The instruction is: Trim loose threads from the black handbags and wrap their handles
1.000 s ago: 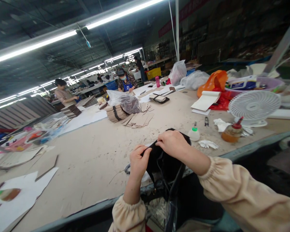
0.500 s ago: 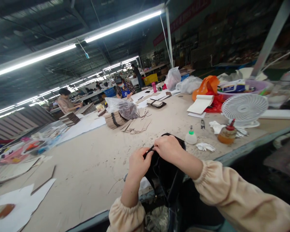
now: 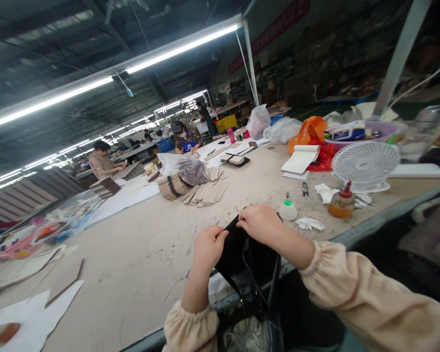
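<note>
A black bag [image 3: 238,252] hangs over the near edge of the worktable, its thin straps and small metal fittings dangling below. My left hand [image 3: 208,249] pinches its upper edge on the left. Farther right along the same edge, my right hand [image 3: 260,224] is closed on the fabric, palm down. A short stretch of black edge runs between the two hands. The bag's lower part is dark and partly hidden below the table edge. Just right of my right hand stands a small white bottle with a green top [image 3: 288,209].
On the worktable [image 3: 143,254], a bottle of amber liquid [image 3: 341,203], a white fan [image 3: 366,164] and a crumpled white glove [image 3: 310,224] lie to the right. Stacked brown pieces [image 3: 172,187] sit ahead under plastic. Two co-workers [image 3: 185,139] [image 3: 103,159] work farther back.
My hands have moved slightly apart along the bag's edge, the left one a little left and down. More of the black fabric and its straps now shows between and below them.
</note>
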Tool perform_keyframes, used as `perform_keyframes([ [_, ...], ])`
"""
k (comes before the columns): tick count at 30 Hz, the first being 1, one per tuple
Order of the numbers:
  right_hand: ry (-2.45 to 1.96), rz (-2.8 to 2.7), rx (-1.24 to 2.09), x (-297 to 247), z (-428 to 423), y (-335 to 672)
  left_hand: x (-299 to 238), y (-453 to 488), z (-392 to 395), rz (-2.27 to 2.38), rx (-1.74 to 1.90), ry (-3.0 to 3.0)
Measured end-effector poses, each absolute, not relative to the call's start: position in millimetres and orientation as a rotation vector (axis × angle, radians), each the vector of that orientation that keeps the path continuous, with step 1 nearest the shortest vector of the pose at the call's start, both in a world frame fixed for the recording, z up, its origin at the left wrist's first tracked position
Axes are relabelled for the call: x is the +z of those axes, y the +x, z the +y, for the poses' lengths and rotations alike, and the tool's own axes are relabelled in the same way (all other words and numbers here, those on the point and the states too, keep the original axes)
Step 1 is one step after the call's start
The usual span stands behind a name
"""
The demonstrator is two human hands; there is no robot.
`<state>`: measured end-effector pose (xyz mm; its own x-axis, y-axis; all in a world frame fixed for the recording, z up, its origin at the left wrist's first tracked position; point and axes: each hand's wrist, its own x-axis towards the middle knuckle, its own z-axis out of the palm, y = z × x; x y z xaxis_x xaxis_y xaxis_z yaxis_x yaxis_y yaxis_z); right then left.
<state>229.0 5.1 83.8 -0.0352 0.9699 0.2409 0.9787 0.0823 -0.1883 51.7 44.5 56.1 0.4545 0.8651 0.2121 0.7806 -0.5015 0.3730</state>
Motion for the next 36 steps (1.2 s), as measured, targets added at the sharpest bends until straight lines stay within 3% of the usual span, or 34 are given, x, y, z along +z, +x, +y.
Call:
perform_keyframes([
  [23, -2.018, -2.039, 0.039, 83.7, 11.3, 228.3, 61.7, 54.0, 42.1, 1.39, 0.504, 2.473],
  [36, -1.965, -2.066, 0.028, 83.7, 9.8, 228.0, 75.0, 71.7, 36.4, 1.5, 0.231, 2.689],
])
